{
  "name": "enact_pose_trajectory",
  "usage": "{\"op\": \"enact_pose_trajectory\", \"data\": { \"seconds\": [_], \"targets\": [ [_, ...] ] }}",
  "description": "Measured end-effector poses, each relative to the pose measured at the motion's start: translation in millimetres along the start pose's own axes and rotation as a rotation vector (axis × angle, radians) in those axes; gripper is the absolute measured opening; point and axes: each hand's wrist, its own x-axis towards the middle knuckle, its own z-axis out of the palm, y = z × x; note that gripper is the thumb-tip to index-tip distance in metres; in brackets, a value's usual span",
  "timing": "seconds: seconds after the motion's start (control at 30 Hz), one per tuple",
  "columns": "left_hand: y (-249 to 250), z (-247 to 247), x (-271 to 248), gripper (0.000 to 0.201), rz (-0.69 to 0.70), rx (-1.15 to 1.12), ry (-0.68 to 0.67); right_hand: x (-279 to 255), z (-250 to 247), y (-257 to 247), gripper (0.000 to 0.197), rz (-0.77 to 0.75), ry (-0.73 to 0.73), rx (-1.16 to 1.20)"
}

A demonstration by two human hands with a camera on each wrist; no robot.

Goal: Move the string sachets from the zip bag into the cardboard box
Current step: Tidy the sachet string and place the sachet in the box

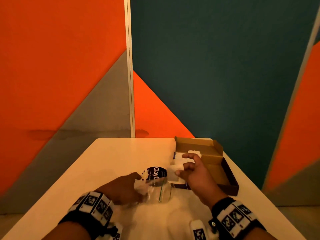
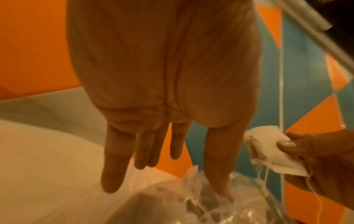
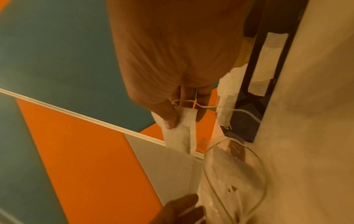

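Note:
A clear zip bag (image 1: 156,190) lies crumpled on the white table (image 1: 107,161), its mouth facing the box. My left hand (image 1: 136,183) rests on the bag with fingers straight; in the left wrist view (image 2: 162,166) one fingertip (image 2: 223,186) reaches into the bag (image 2: 191,200). My right hand (image 1: 180,168) hovers between bag and box and pinches a white string sachet (image 1: 174,172) between thumb and fingers (image 3: 170,119); its thread dangles. The open cardboard box (image 1: 216,168) stands at the right with other sachets (image 1: 194,153) in it.
A dark round label reading "Clay" (image 1: 156,173) shows just beyond the bag. The box's lid flap (image 1: 195,144) stands up at the table's far edge. Orange, teal and grey wall panels (image 1: 207,66) rise close behind the table.

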Motion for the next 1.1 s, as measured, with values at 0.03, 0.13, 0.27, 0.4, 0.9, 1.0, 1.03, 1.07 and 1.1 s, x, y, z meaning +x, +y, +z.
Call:
{"op": "enact_pose_trajectory", "data": {
  "seconds": [0.03, 0.13, 0.27, 0.4, 0.9, 1.0, 1.03, 1.07, 1.1],
  "targets": [
    [5, -3, -3, 0.070, 0.052, 0.032, 0.070, -1, 0, -4, 0.045, -0.005, -0.011, 0.021],
    [28, -7, -9, 0.048, 0.225, -0.105, 0.340, 0, 4, -7, 0.041, -0.036, -0.021, 0.004],
    [61, -5, -11, 0.051, 0.364, -0.365, 0.401, -7, 13, -12, 0.026, -0.094, -0.069, -0.026],
    [72, -2, -11, 0.037, 0.441, -0.484, 0.266, -12, 16, -13, 0.018, -0.076, -0.111, -0.059],
    [64, -5, -16, 0.016, 0.410, -0.521, 0.208, -22, 6, -16, 0.020, -0.016, -0.161, -0.041],
    [66, -6, -20, 0.029, 0.390, -0.453, 0.232, -20, 7, -17, 0.019, -0.010, -0.131, -0.065],
    [67, -6, -21, 0.034, 0.386, -0.448, 0.244, -19, 7, -17, 0.018, 0.004, -0.123, -0.051],
    [67, -7, -23, 0.038, 0.382, -0.447, 0.253, -18, 7, -17, 0.018, 0.021, -0.113, -0.031],
    [67, -7, -24, 0.042, 0.375, -0.422, 0.264, -16, 7, -18, 0.016, 0.038, -0.101, -0.007]
  ]
}}
